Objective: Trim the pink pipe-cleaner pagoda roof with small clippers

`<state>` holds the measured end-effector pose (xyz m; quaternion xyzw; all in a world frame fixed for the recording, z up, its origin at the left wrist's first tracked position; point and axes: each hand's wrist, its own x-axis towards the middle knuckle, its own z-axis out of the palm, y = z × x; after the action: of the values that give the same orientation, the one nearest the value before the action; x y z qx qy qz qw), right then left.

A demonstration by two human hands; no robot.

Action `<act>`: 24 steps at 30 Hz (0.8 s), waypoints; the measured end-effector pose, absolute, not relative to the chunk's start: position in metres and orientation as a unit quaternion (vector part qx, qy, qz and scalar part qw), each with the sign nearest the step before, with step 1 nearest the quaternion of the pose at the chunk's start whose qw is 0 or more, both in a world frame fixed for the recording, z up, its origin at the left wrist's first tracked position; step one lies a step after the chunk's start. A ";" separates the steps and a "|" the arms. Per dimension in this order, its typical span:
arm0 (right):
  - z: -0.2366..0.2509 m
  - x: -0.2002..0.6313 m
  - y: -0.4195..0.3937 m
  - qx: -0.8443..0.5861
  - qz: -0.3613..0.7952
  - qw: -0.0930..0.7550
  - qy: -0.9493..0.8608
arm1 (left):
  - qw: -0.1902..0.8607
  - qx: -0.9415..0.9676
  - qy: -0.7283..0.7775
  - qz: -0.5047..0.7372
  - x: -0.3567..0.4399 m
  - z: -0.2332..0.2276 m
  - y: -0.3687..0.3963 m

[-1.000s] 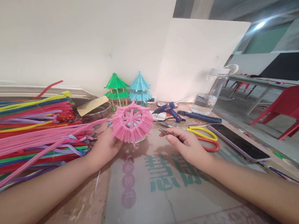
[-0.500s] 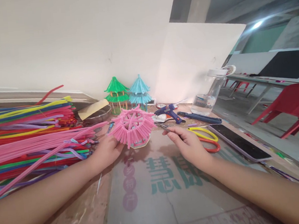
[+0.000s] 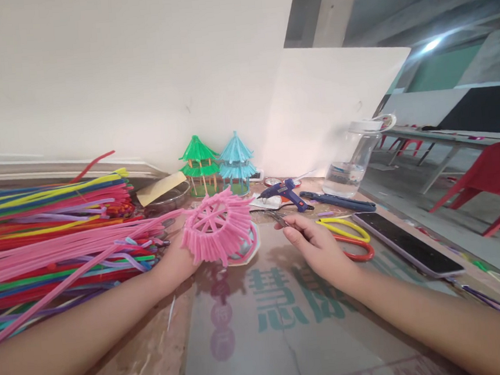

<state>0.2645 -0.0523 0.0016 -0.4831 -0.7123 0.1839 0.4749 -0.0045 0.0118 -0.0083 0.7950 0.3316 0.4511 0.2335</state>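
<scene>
Pink roof (image 3: 217, 227) of fuzzy stems sits at twelve o'clock from me, just past the mat's far edge, tipped so its spoked underside faces up and left. My left hand (image 3: 175, 263) grips it from the nine o'clock side, fingers hidden behind the fringe, with the lower rim resting on or just above a small clear dish (image 3: 247, 247); I cannot tell whether they touch. My right hand (image 3: 315, 247) is at one o'clock, pinched shut on a thin metal tool (image 3: 276, 216) whose tip points toward the roof and stops just short of the fringe.

From the pile of stems (image 3: 57, 233) at ten o'clock, loose pink strands run to the roof's edge. Green and blue pavilions (image 3: 218, 162) stand against the wall beyond. A glue gun (image 3: 282, 191), scissors (image 3: 351, 238), a phone (image 3: 408, 243) and a bottle (image 3: 352, 158) lie between one and three o'clock.

My worry is the one-sided hold: a push from the tool could swing the roof round or crush the fringe, since nothing braces its three o'clock side. The trailing strands could snag on the pile and drag stems off. If the dish is loose, the roof's rim could skid it across the smooth mat. The glue gun's nozzle is near my right wrist's path, and a careless sweep back could knock it.
</scene>
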 end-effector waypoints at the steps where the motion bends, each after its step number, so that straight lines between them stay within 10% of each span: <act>1: 0.001 0.265 -0.052 -0.481 0.182 0.475 -0.714 | 0.237 0.792 0.332 0.454 -0.005 -0.011 0.014; 24: 0.004 0.261 -0.048 -0.494 0.214 0.441 -0.718 | 0.158 0.848 0.349 0.367 -0.008 -0.005 0.011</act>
<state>0.2612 -0.0477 0.0042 -0.4936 -0.7182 0.2140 0.4412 -0.0085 0.0113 -0.0048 0.8476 0.3487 0.3672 0.1584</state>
